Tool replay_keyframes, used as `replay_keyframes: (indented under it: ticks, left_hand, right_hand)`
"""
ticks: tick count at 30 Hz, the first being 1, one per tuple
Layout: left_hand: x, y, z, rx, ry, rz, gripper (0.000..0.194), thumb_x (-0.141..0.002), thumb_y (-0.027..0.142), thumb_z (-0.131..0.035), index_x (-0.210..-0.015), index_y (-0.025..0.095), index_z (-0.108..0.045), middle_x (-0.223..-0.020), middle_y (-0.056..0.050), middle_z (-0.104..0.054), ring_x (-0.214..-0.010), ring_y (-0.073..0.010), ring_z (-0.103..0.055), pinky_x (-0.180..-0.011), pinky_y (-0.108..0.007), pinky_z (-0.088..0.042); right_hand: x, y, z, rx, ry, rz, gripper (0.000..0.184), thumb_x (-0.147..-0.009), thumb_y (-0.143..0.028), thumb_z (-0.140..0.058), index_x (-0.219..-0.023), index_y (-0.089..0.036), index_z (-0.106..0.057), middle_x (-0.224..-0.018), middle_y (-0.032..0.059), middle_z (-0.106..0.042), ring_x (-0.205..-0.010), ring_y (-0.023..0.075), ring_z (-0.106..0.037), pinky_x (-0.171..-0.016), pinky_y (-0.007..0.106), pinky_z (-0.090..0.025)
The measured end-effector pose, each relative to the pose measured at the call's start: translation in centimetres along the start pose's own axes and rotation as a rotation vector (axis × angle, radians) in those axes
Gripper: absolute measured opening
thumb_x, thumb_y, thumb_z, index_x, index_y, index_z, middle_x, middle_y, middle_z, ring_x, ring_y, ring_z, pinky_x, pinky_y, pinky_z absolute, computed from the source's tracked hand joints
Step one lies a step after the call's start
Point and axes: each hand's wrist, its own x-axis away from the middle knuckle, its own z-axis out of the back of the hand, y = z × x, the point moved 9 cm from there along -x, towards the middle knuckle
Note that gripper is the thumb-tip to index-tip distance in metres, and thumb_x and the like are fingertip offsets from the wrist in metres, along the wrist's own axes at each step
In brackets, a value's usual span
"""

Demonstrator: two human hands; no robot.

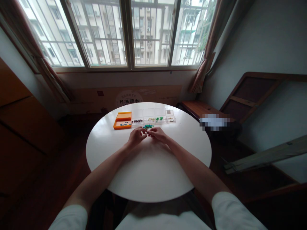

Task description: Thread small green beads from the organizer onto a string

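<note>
My left hand (137,135) and my right hand (157,134) meet over the white round table (153,172), fingertips pinched close together. Between them is something small that I cannot make out. Just beyond the fingers lies a pile of small green and blue pieces (148,126), partly covered by my hands. Behind it stands an orange case (122,120) with its lid up and a few small blue pieces inside. To its right is a row of clear plastic boxes (149,112) with raised lids, holding dark brown, pale yellow and green bits.
A window with bars fills the far wall, and curtains (51,76) hang at its sides. Under it leans a large printed cardboard panel (165,94). A low wooden bench (203,110) stands right of the table, and an orange-brown cabinet (16,134) is at the left.
</note>
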Motion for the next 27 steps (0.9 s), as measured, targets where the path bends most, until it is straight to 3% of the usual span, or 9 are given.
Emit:
replay_keyframes:
  ticks: [27]
  left_hand:
    - [-0.06,-0.03,-0.31,-0.034,-0.046,0.012,0.014,-0.076,0.024,-0.06,-0.081,0.02,-0.073,-0.075,0.0,-0.064,-0.058,-0.0087,-0.057,-0.055,-0.019,-0.042]
  right_hand:
    - [0.05,-0.24,-0.32,0.076,-0.055,0.044,0.032,-0.073,-0.043,-0.063,-0.072,-0.012,-0.069,-0.063,0.0027,-0.061,-0.058,0.011,-0.053,-0.053,0.022,-0.038]
